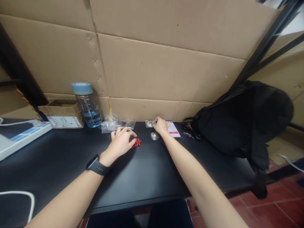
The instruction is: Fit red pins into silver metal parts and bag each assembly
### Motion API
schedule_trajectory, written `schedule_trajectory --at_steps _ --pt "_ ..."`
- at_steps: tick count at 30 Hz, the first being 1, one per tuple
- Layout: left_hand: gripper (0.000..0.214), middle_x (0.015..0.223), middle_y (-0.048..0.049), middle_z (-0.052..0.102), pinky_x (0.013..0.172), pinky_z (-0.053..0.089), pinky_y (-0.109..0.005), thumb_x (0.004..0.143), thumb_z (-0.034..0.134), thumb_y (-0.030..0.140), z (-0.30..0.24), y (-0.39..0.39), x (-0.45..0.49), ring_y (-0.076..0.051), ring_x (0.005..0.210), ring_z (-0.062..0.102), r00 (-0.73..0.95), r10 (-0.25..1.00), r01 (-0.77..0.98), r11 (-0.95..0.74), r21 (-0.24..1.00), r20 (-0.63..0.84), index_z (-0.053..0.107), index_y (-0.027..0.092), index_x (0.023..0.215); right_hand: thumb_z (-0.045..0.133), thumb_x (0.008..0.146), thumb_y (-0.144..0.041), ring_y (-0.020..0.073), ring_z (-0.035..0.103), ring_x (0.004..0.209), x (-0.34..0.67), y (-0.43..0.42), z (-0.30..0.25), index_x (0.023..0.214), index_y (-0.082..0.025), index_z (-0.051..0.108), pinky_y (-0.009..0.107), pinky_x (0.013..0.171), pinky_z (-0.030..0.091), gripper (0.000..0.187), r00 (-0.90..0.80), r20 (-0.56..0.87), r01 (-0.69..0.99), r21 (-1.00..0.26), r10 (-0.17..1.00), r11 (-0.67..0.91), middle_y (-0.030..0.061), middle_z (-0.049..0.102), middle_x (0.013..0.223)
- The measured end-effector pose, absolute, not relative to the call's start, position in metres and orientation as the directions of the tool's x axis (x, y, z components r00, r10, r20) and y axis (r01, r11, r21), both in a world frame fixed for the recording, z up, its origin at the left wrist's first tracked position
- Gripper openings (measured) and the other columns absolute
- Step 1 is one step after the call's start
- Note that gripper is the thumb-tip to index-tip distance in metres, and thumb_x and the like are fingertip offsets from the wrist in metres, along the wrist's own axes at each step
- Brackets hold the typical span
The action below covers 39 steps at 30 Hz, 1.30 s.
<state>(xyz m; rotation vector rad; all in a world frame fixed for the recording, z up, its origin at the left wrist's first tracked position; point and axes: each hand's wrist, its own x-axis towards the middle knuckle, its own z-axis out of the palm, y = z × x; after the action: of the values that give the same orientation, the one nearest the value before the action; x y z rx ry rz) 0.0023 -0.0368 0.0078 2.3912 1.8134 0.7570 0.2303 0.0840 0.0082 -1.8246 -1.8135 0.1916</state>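
My left hand [122,139] rests low over the table, its fingers apart and bent, with the thumb and fingertips at a small pile of red pieces [137,142]. Whether it touches them is hard to see. Farther right, my right hand [161,125] has its fingertips pressed together beside a small clear packet with a round item [149,123] in it. What those fingers pinch, if anything, is too small to tell. Just below that hand sits a shiny round container or coil [155,136]. A phone with a lit screen [174,129] lies partly behind the right hand.
Crumpled clear plastic bags [110,125] lie behind my left hand. A blue-lidded water bottle [89,106] and an open cardboard box [64,115] stand at the back left. Keys [189,135] and a black backpack [244,120] are on the right. Cardboard [152,69] walls the back.
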Motion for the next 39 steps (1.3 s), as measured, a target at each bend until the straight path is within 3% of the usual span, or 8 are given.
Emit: schedule_trajectory --at_steps 3,6,10,15,23,30,34,39 --pt "0.013 0.119 -0.0055 0.065 0.097 0.031 -0.051 0.085 0.067 0.038 0.005 -0.037 0.003 -0.034 0.124 0.043 0.297 0.89 0.871 -0.401 0.284 0.347 0.074 0.03 0.094 0.065 0.088 -0.024 0.0292 0.059 0.114 0.237 0.073 0.015 0.111 -0.018 0.065 0.045 0.099 0.04 0.023 -0.096 0.298 0.873 -0.434 0.95 0.224 0.0167 0.065 0.122" --pt "0.019 0.117 -0.0045 0.064 0.097 0.03 -0.049 0.075 0.078 0.035 0.005 -0.038 0.001 -0.034 0.125 0.042 0.366 0.861 0.85 -0.464 0.249 0.354 0.07 0.028 0.091 0.074 0.082 -0.026 0.0207 0.064 0.102 0.251 0.055 0.021 0.108 -0.021 0.07 0.032 0.094 0.046 0.027 -0.353 0.268 0.797 -0.415 0.896 0.438 0.0079 0.069 0.114" --pt "0.016 0.115 -0.0037 0.064 0.093 0.03 -0.046 0.074 0.08 0.028 0.009 -0.04 0.0 -0.032 0.122 0.043 0.404 0.838 0.84 -0.498 0.215 0.366 0.07 0.027 0.086 0.08 0.075 -0.027 0.0214 0.065 0.102 0.274 0.032 0.017 0.117 -0.021 0.069 0.034 0.091 0.048 0.044 -0.563 0.3 0.649 -0.418 0.77 0.636 0.0081 0.07 0.116" --pt "0.006 0.108 -0.0046 0.067 0.09 0.03 -0.045 0.085 0.07 0.03 0.01 -0.044 0.011 -0.029 0.117 0.048 0.374 0.829 0.846 -0.489 0.214 0.415 0.072 0.025 0.082 0.074 0.078 -0.02 0.0178 0.066 0.086 0.29 0.028 0.002 0.112 -0.02 0.069 0.031 0.08 0.05 0.034 -0.571 0.281 0.589 -0.514 0.771 0.624 0.0057 0.073 0.106" --pt "0.007 0.103 -0.0048 0.068 0.086 0.031 -0.043 0.083 0.069 0.026 0.006 -0.046 0.021 -0.027 0.11 0.051 0.312 0.851 0.874 -0.431 0.223 0.422 0.073 0.024 0.078 0.073 0.079 -0.018 0.0181 0.065 0.088 0.289 0.035 -0.003 0.113 -0.021 0.069 0.031 0.08 0.05 0.034 -0.599 0.293 0.545 -0.532 0.745 0.648 0.0062 0.071 0.108" --pt "0.019 0.103 -0.0051 0.069 0.083 0.03 -0.042 0.089 0.061 0.023 0.001 -0.046 0.021 -0.027 0.108 0.052 0.326 0.838 0.867 -0.45 0.214 0.438 0.069 0.023 0.071 0.072 0.082 -0.017 0.0204 0.065 0.099 0.289 0.032 -0.001 0.117 -0.022 0.067 0.034 0.088 0.051 0.036 -0.575 0.334 0.541 -0.53 0.747 0.653 0.0075 0.069 0.115" --pt "0.02 0.099 -0.004 0.07 0.082 0.029 -0.04 0.095 0.056 0.025 0.002 -0.047 0.023 -0.026 0.106 0.053 0.332 0.826 0.861 -0.463 0.21 0.456 0.067 0.023 0.078 0.077 0.08 -0.025 0.0236 0.064 0.108 0.289 0.033 -0.002 0.126 -0.022 0.063 0.039 0.095 0.049 0.048 -0.538 0.336 0.566 -0.535 0.773 0.627 0.0097 0.067 0.127" --pt "0.014 0.098 -0.0021 0.072 0.085 0.028 -0.039 0.1 0.049 0.027 0.01 -0.046 0.024 -0.024 0.102 0.059 0.219 0.839 0.861 -0.406 0.305 0.499 0.061 0.024 0.093 0.071 0.086 -0.024 0.0215 0.067 0.099 0.286 0.033 -0.002 0.117 -0.021 0.067 0.036 0.091 0.051 0.031 -0.556 0.303 0.545 -0.571 0.774 0.615 0.0067 0.073 0.11"
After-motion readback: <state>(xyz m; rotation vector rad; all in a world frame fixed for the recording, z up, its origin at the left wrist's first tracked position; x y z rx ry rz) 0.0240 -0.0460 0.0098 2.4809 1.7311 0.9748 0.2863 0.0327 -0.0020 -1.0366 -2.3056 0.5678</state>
